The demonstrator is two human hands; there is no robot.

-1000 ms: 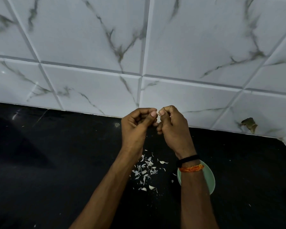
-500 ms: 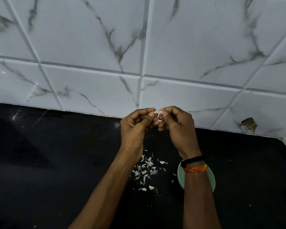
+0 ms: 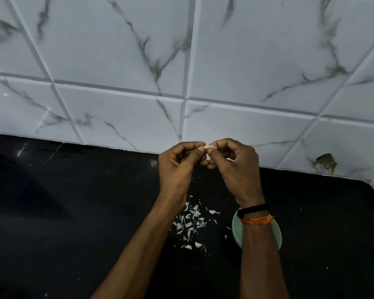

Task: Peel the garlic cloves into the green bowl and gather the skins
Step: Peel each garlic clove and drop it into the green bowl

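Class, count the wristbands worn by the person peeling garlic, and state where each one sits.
2, both on the right wrist: a black thread band nearer the right hand, and an orange thread band just below it. None shows on the left wrist.

Black counter [image 3: 73,212] — marbled wall tiles [image 3: 117,50] behind

Glossy marble-veined wall tiles [image 3: 121,50]; dark, speckled, faintly reflective worktop [image 3: 73,223]; thin papery garlic skins [image 3: 190,223]; smooth matt green bowl [image 3: 237,229]; braided thread wristbands [image 3: 256,220].
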